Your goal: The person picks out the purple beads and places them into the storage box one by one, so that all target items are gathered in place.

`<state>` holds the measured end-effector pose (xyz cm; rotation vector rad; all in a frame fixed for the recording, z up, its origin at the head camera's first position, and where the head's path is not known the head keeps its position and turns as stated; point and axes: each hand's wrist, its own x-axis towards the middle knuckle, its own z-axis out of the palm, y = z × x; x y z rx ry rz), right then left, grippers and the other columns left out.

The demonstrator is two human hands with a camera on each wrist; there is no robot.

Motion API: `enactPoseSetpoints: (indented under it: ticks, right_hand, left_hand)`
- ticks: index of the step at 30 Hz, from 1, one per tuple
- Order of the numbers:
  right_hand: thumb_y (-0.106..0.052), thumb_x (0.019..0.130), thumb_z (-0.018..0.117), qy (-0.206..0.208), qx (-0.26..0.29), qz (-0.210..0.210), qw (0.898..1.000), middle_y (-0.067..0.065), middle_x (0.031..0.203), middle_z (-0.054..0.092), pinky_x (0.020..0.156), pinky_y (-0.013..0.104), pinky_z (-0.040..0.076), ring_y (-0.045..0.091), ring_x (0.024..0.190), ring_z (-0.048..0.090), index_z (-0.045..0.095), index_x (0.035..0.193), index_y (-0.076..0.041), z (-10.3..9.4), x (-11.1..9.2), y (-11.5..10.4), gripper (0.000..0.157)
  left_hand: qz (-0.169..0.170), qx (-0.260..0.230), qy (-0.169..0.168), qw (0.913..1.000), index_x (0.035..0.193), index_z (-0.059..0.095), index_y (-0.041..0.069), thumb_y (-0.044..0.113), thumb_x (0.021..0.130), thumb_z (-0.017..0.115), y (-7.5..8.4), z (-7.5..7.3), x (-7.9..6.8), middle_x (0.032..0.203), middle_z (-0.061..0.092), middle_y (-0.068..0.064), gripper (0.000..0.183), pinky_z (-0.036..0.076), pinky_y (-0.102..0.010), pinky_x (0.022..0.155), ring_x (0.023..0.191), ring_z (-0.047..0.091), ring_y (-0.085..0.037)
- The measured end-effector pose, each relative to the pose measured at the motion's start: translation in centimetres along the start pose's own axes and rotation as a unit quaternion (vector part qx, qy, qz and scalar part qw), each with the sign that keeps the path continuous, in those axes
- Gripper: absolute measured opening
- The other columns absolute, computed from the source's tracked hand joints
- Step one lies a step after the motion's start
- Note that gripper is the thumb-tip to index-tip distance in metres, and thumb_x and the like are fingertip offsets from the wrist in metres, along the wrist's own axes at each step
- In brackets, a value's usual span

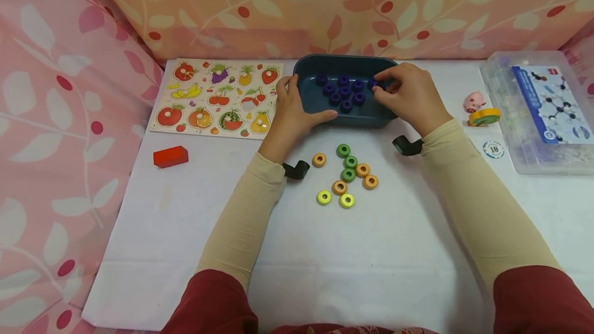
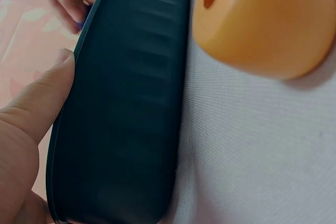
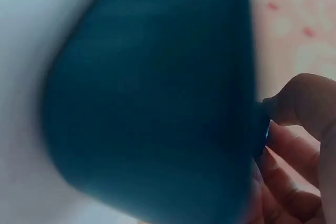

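Observation:
A dark teal plastic tub (image 1: pixel 345 119) stands at the back middle of the table with several purple ring beads (image 1: pixel 344 92) inside. My left hand (image 1: pixel 294 110) holds the tub's left end, its thumb on the front rim, as the left wrist view also shows. Above the tub's right end, my right hand (image 1: pixel 408 94) pinches one purple bead (image 1: pixel 373 82) between thumb and fingertips; the same bead (image 3: pixel 262 129) appears at the rim in the right wrist view. In front of the tub lie green beads (image 1: pixel 350 162), orange beads (image 1: pixel 363 170) and yellow beads (image 1: pixel 346 200).
Left of the tub lies a fruit peg puzzle board (image 1: pixel 215 99), with a red block (image 1: pixel 170 156) nearer me. To the right are a pink pig figure (image 1: pixel 474 102), a yellow-green toy piece (image 1: pixel 484 117), a round token (image 1: pixel 493 149) and a clear plastic case (image 1: pixel 533 161).

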<state>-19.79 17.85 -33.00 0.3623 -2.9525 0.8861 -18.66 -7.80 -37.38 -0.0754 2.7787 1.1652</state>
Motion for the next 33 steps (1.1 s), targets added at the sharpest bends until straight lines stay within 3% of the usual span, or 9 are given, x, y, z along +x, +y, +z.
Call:
enactPoseSetpoints:
  ticks: [5, 9, 12, 22, 28, 30, 33]
  right_hand:
    - [-0.034, 0.094, 0.064, -0.010, -0.033, -0.027, 0.999, 0.013, 0.109, 0.067, 0.086, 0.040, 0.044, 0.028, 0.096, 0.057, 0.072, 0.122, -0.010, 0.9, 1.8, 1.8, 0.037]
    - [-0.039, 0.095, 0.065, -0.028, -0.056, -0.031, 0.998, 0.016, 0.125, 0.067, 0.104, 0.056, 0.037, 0.037, 0.117, 0.053, 0.068, 0.130, -0.012, 1.1, 2.3, 2.3, 0.045]
    - [-0.042, 0.094, 0.066, -0.034, -0.060, -0.029, 0.997, 0.016, 0.138, 0.060, 0.109, 0.062, 0.030, 0.041, 0.132, 0.047, 0.063, 0.136, -0.013, 1.1, 2.2, 2.4, 0.051]
    - [-0.042, 0.093, 0.067, -0.021, -0.024, -0.019, 0.999, 0.012, 0.150, 0.050, 0.114, 0.062, 0.024, 0.038, 0.143, 0.037, 0.054, 0.145, -0.017, 1.1, 1.0, 2.5, 0.059]
    - [-0.044, 0.091, 0.069, 0.001, -0.012, -0.022, 1.000, 0.004, 0.159, 0.039, 0.114, 0.064, 0.020, 0.034, 0.148, 0.028, 0.041, 0.154, -0.022, 1.3, 0.1, 1.9, 0.072]
    - [-0.047, 0.091, 0.068, 0.011, -0.018, -0.018, 1.000, 0.000, 0.164, 0.030, 0.115, 0.064, 0.016, 0.032, 0.150, 0.023, 0.033, 0.157, -0.023, 1.3, -0.4, 1.5, 0.078]
    - [-0.052, 0.092, 0.065, 0.027, -0.041, -0.013, 0.999, -0.003, 0.167, 0.016, 0.118, 0.062, 0.011, 0.029, 0.153, 0.014, 0.021, 0.161, -0.024, 1.1, -1.0, 0.8, 0.087]
  left_hand:
    - [-0.001, -0.009, -0.004, 0.9999, 0.161, 0.007, 0.018, 0.067, 0.068, 0.082, 0.0, 0.1, -0.1, 0.161, 0.004, 0.002, 0.129, 0.028, -0.034, 0.122, 0.147, 0.024, -0.022]
    - [0.000, -0.005, -0.004, 1.0000, 0.162, 0.007, 0.018, 0.069, 0.067, 0.082, 0.2, 0.1, -0.1, 0.161, 0.003, 0.003, 0.131, 0.027, -0.034, 0.122, 0.147, 0.023, -0.022]
    - [0.000, -0.003, -0.006, 1.0000, 0.162, 0.006, 0.018, 0.069, 0.067, 0.081, 0.3, 0.0, -0.2, 0.161, 0.002, 0.003, 0.131, 0.028, -0.034, 0.122, 0.147, 0.024, -0.023]
    - [0.002, -0.004, -0.008, 1.0000, 0.162, 0.006, 0.018, 0.067, 0.068, 0.082, 0.3, -0.1, -0.2, 0.162, 0.002, 0.002, 0.130, 0.028, -0.035, 0.121, 0.148, 0.023, -0.022]
    - [0.002, 0.053, -0.015, 0.9985, 0.162, 0.000, 0.024, 0.075, 0.070, 0.074, -0.1, -0.6, -0.4, 0.164, 0.001, 0.001, 0.129, 0.022, -0.041, 0.123, 0.149, 0.014, -0.024]
    - [0.016, 0.082, -0.013, 0.9964, 0.162, -0.004, 0.028, 0.077, 0.072, 0.070, -0.2, -0.8, -0.5, 0.166, 0.000, 0.000, 0.127, 0.018, -0.046, 0.123, 0.149, 0.010, -0.027]
    - [0.069, 0.113, 0.011, 0.9911, 0.161, -0.007, 0.031, 0.077, 0.080, 0.061, -0.1, -1.1, -0.9, 0.168, -0.001, -0.001, 0.116, 0.013, -0.051, 0.124, 0.152, 0.005, -0.031]
